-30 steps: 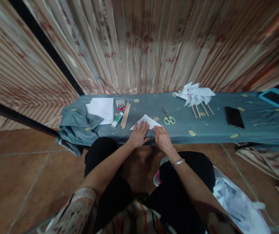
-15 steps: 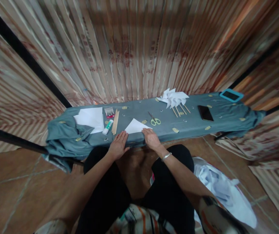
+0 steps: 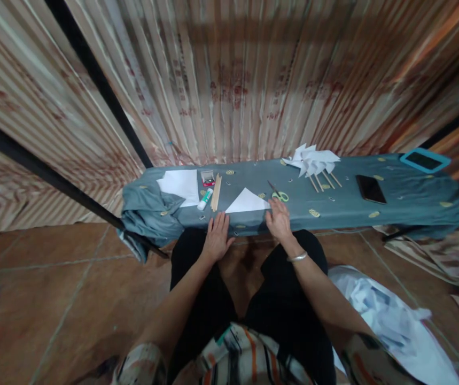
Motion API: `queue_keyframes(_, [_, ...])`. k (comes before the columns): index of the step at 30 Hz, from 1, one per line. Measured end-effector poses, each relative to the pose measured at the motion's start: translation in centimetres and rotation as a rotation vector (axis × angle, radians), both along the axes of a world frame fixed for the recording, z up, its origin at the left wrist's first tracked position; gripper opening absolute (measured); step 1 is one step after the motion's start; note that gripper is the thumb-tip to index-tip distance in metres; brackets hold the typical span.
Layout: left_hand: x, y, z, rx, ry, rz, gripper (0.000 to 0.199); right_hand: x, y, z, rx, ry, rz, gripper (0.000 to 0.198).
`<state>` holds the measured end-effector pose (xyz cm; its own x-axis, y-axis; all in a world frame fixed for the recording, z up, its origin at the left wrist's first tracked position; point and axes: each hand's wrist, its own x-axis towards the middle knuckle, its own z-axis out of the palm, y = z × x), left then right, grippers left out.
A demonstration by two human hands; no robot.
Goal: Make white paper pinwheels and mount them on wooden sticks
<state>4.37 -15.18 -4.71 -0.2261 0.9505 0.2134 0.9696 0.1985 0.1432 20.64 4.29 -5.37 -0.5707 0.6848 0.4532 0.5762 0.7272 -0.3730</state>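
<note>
A white sheet of paper folded into a triangle lies near the front edge of the cloth-covered bench. My left hand rests palm down at its left corner, fingers stretched out over the bench edge. At the right corner lies my right hand, fingers extended and seemingly touching the paper's tip. Just beyond those fingers are scissors with yellow-green handles. Left of the triangle are a bundle of thin wooden sticks and a green-and-white glue stick.
Behind the glue stick sits a small open red box. A stack of white paper lies at left. Several paper pinwheels on sticks, a dark phone and a blue-framed tablet lie at right. A white bag of paper scraps sits on the floor.
The view has turned left, so everything appears farther right. My right hand's fingers have straightened and uncovered more of the triangle's right corner. My left hand stays at the left corner.
</note>
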Motion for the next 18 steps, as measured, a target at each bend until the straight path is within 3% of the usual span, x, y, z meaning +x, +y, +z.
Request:
queue_keyframes(3, [0.5, 0.0, -0.5, 0.044, -0.051, 0.049, 0.069, -0.4, 0.7, -0.4, -0.044, 0.072, -0.141, 0.055])
queue_keyframes(6, [0.8, 0.1, -0.8, 0.093, -0.102, 0.063, 0.067, -1.1, 1.6, -1.0, -0.133, 0.089, -0.179, 0.054])
queue_keyframes(10, [1.1, 0.4, -0.9, 0.11, -0.144, 0.061, 0.066, -1.7, 2.4, -1.4, -0.19, 0.111, -0.15, 0.039])
queue_keyframes(14, [1.5, 0.7, -0.8, 0.119, -0.176, 0.079, 0.066, -1.8, 2.9, -1.4, -0.281, 0.267, -0.107, 0.022])
queue_keyframes(18, [1.8, 1.0, -0.9, 0.161, -0.237, 0.126, 0.066, -1.3, 3.6, -1.2, -0.337, 0.371, -0.061, 0.016])
